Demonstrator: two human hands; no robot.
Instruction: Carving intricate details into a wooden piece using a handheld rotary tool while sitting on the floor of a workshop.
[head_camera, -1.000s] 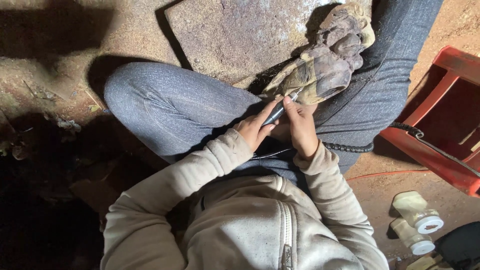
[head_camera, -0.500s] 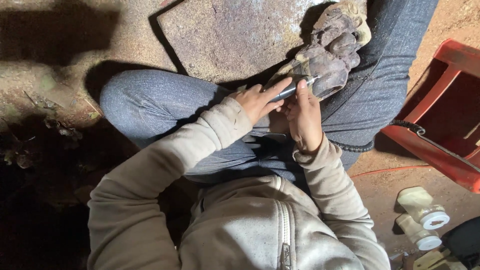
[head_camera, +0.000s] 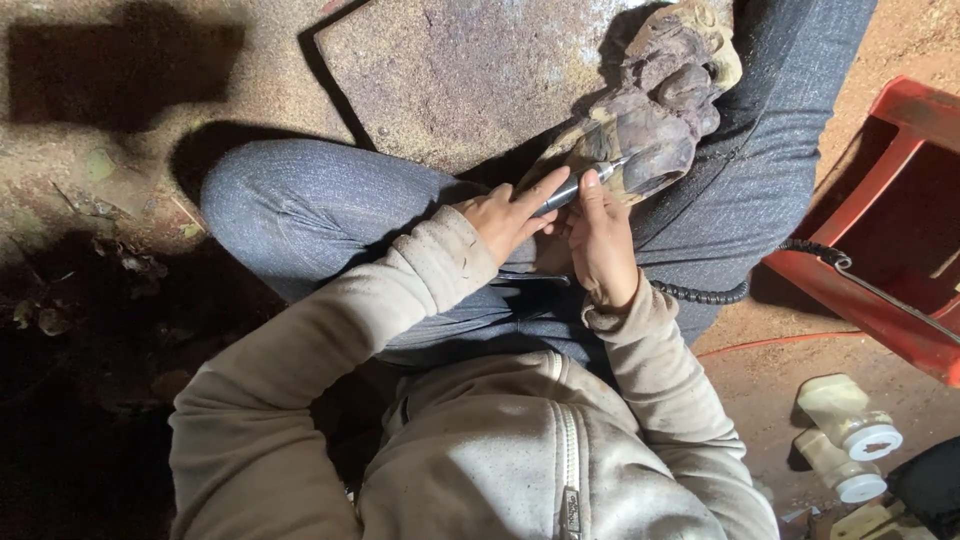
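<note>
On your lap, resting across your crossed legs in blue-grey trousers, sits a knobbly carved wood piece (head_camera: 655, 120), brown and purplish, with rounded lumps along its upper side. Your left hand (head_camera: 510, 215) and right hand (head_camera: 600, 245) meet just below the wood piece. A slim metal rotary tool (head_camera: 575, 190), shaped like a pen, passes between them with its tip touching the wood's lower edge. The fingers of your left hand wrap the tool's shaft in a pencil-like grip; the fingers of your right hand curl closed beside it, the thumb pressing on the tool to steady it. A black coiled cable (head_camera: 705, 292) runs away to the right of the wood piece, toward a red plastic stool (head_camera: 880, 290) tipped on the dirt floor. Left of the wood piece lies a flat rusty metal plate (head_camera: 450, 70).

The wood looks dense, rigid and fairly heavy, with a rough, uneven surface that should not slip. Its thinner carved lumps could chip, so it is probably best held by the thick lower body near your lap.
</note>
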